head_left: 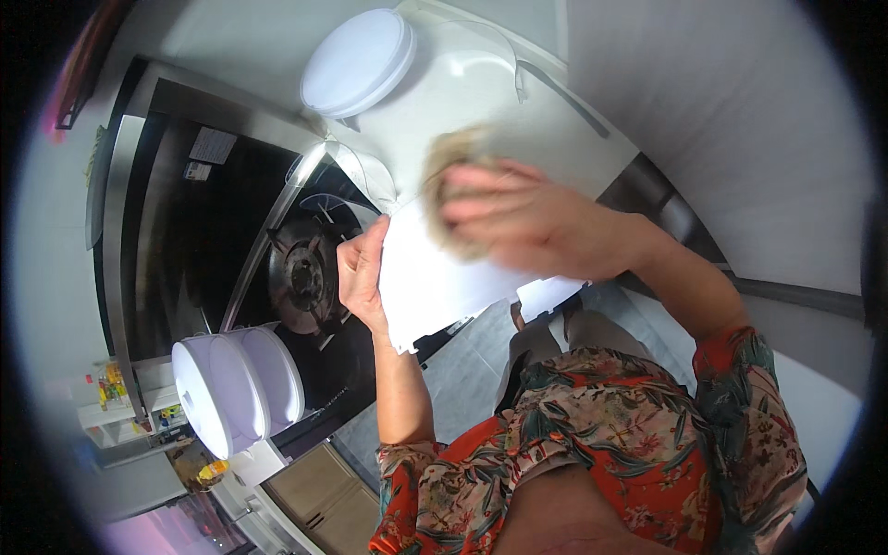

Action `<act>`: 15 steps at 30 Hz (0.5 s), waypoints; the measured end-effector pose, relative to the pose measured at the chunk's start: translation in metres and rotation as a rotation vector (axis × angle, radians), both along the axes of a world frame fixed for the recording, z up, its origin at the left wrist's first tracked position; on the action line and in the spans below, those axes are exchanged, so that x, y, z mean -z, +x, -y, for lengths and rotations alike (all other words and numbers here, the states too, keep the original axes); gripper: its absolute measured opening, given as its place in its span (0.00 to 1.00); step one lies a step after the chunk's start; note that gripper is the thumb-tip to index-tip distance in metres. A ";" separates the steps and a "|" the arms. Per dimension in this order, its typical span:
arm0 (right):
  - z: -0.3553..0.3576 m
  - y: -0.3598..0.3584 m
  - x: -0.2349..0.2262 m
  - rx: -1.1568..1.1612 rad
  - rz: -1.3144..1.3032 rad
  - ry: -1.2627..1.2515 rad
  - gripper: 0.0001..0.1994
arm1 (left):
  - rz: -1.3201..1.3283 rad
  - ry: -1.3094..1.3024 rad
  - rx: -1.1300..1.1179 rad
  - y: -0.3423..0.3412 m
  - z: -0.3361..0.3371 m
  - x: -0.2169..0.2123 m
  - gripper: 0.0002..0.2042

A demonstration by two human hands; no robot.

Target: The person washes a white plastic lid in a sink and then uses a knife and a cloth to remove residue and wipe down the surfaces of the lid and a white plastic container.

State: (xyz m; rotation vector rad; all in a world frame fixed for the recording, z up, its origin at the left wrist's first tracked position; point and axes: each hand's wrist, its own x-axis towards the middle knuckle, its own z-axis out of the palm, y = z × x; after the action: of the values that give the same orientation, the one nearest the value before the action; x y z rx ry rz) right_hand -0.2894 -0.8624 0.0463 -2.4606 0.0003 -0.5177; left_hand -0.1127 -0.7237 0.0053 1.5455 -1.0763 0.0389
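Note:
My left hand (pixel 363 270) grips the left edge of a white plastic panel (pixel 435 301) with notched edges, thumb on top. My right hand (pixel 550 222), smeared by motion, has its fingers over a bunched beige cloth (pixel 453 153) at the panel's upper part. Whether the cloth presses on the panel at this instant is hard to tell. Part of the panel's right side is hidden behind my right hand and forearm. Beyond the panel, a thin see-through piece (pixel 365 176) rests near the counter's left edge.
A round white drum-shaped piece (pixel 359 63) stands on the pale counter (pixel 573 139) at the back. To the left are a gas burner (pixel 305 273) and a dark glass range hood (pixel 185 231). Several round white tiers (pixel 203 398) stand at lower left. Grey floor tiles (pixel 462 370) show below.

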 end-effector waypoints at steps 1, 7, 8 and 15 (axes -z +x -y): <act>-0.007 0.009 -0.014 -0.089 -0.021 -0.069 0.15 | -0.035 -0.009 0.010 0.001 0.000 0.002 0.12; -0.007 -0.004 -0.027 -0.143 -0.075 -0.073 0.14 | 0.159 -0.042 0.080 0.014 -0.003 0.011 0.06; -0.008 -0.008 -0.027 -0.114 -0.087 -0.015 0.14 | 0.147 -0.036 0.035 0.007 -0.002 0.005 0.07; -0.015 0.020 -0.027 -0.247 0.037 -0.211 0.11 | -0.523 -0.113 0.177 -0.001 0.008 -0.006 0.11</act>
State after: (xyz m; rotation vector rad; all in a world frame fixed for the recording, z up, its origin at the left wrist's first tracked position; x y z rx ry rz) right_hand -0.2694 -0.8478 0.0735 -2.6048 -0.3869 -0.4741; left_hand -0.1138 -0.7315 0.0115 1.2551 -0.7709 -0.3990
